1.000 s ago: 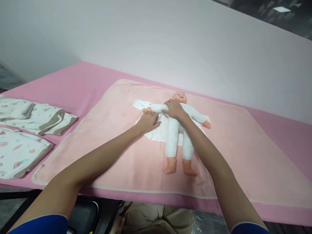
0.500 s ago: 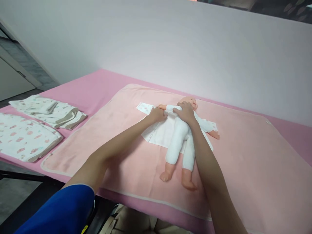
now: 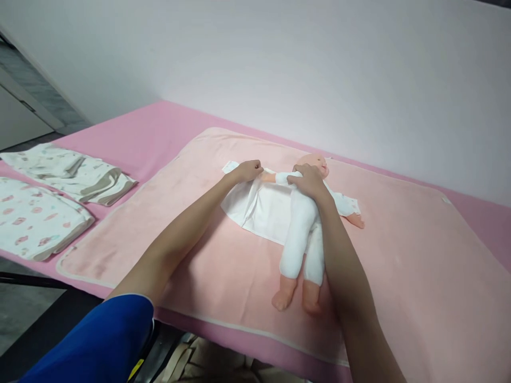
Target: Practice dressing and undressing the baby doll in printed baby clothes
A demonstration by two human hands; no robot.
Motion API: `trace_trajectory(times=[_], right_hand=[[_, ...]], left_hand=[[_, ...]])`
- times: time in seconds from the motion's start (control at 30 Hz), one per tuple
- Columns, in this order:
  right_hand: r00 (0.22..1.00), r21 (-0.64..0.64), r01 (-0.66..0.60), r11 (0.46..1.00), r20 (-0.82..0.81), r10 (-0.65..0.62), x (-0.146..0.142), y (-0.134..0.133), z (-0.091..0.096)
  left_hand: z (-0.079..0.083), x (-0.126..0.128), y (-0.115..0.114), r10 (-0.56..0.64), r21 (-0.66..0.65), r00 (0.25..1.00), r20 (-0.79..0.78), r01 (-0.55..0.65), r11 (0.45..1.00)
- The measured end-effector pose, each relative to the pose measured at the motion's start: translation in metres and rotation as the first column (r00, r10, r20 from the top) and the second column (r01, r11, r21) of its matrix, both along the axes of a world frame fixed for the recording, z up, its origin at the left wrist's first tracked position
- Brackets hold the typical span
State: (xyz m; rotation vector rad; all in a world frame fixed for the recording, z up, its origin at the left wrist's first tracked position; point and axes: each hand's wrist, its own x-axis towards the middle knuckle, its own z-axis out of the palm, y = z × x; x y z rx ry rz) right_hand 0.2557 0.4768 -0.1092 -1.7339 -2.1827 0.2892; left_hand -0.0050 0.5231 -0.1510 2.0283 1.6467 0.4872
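The long cloth-bodied doll [image 3: 300,223] is white, but its plastic head [image 3: 308,159] and feet [image 3: 285,293] are orange-pink. The thin white cloth garment [image 3: 273,213] shows faint coloured prints on its sleeve. The flat peach-pink blanket [image 3: 223,287] has a cream border; the desk [image 3: 147,130] is stronger pink. The folded white cloth [image 3: 40,218] carries pink prints and a grey-brown edge. The short fabric sleeve [image 3: 93,340] is bright blue.

The blanket [image 3: 423,266] offers passing room at right, while the doll [image 3: 295,244] and right forearm [image 3: 349,276] obstruct the middle and the wall [image 3: 279,69] bars the far side.
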Motion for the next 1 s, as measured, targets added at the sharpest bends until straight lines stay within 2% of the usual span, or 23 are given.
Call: trace_trajectory(times=[0.17,0.3,0.4,0.5,0.6,0.67,0.77,0.9,1.0], right_hand=[[0.995,0.037,0.039,0.999,0.095,-0.042,-0.027,-0.003,-0.012],[1.0,0.131,-0.015,0.991,0.024,0.012,-0.034,-0.007,-0.018],[0.997,0.286,-0.001,0.958,-0.073,0.023,0.003,-0.02,-0.021],[0.993,0.359,0.117,0.926,-0.07,-0.098,0.071,-0.038,-0.033],[0.995,0.187,0.091,0.978,-0.065,-0.081,0.13,-0.048,-0.051],[0.998,0.106,0.017,0.994,-0.055,-0.011,0.148,-0.048,-0.058],[0.999,0.142,-0.031,0.989,-0.039,0.037,0.143,-0.039,-0.055],[0.988,0.211,-0.133,0.968,-0.053,0.147,0.108,-0.023,-0.034],[0.97,0.196,-0.226,0.954,-0.044,0.238,0.086,-0.015,-0.023]], left_hand=[[0.009,0.001,-0.003,-0.021,0.05,0.994,0.108,0.015,0.999],[0.013,0.007,-0.009,-0.032,0.142,0.993,0.118,0.015,0.99],[0.018,0.011,-0.015,-0.043,0.156,0.995,0.086,0.03,0.987],[0.024,0.017,-0.023,-0.042,0.157,0.999,0.03,0.037,0.987],[0.028,0.022,-0.027,-0.035,0.157,0.999,-0.01,0.036,0.987],[0.028,0.025,-0.027,-0.04,0.151,0.999,-0.013,0.041,0.988],[0.027,0.027,-0.025,-0.037,0.14,0.999,0.002,0.036,0.989],[0.024,0.03,-0.022,-0.054,0.164,0.997,0.059,0.044,0.986],[0.023,0.032,-0.023,-0.076,0.178,0.994,0.083,0.06,0.982]])
